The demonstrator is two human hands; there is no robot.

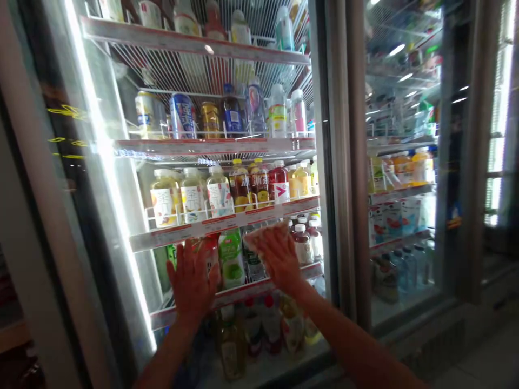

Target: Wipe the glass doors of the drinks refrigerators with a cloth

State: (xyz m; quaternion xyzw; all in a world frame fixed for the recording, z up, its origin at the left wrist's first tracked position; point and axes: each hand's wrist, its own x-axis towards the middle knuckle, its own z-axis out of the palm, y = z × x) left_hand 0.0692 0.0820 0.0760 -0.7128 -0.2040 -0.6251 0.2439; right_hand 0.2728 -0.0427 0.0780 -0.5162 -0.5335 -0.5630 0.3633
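Both my hands reach into an open drinks fridge at the fourth shelf [243, 292] from the top. My left hand [192, 282] has its fingers stretched upward and apart, resting against a red-labelled bottle [210, 252]. My right hand [278, 258] lies flat, its fingers pointing up and left towards a clear bottle [253, 262]; it is slightly blurred. A green-labelled bottle [231, 259] stands between the two hands. Dark red bottles with white caps [302, 243] stand just right of my right hand. I see nothing gripped in either hand.
Above are shelves with pale tea bottles [192, 197], yellow and red drinks [259, 181] and cans [182, 116]. Several bottles [251, 332] fill the bottom shelf. The open glass door [60, 178] stands at the left. A closed fridge door [399, 162] is at the right.
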